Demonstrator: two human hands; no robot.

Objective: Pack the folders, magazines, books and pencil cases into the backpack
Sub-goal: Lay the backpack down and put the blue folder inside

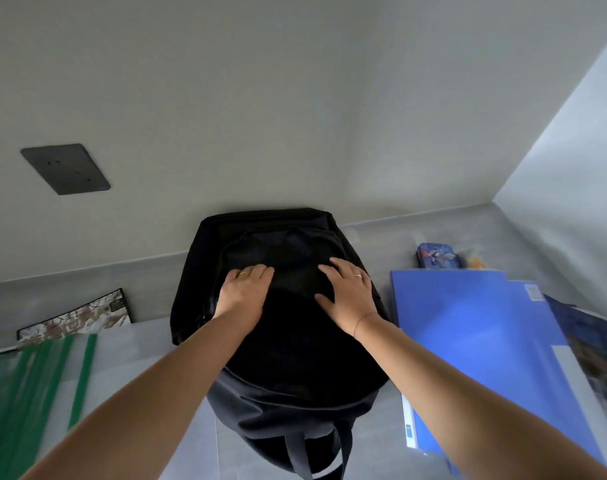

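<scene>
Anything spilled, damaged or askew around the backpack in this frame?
Nothing is spilled or damaged. The left hand and right hand rest flat on the black backpack. The only untidy spot is the blue folders beside it, stacked with their edges out of line. The pencil case lies behind them.

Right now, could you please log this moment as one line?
left hand: flat on black backpack | right hand: flat on black backpack | blue folder: right of black backpack | blue pencil case: beyond blue folder
</scene>
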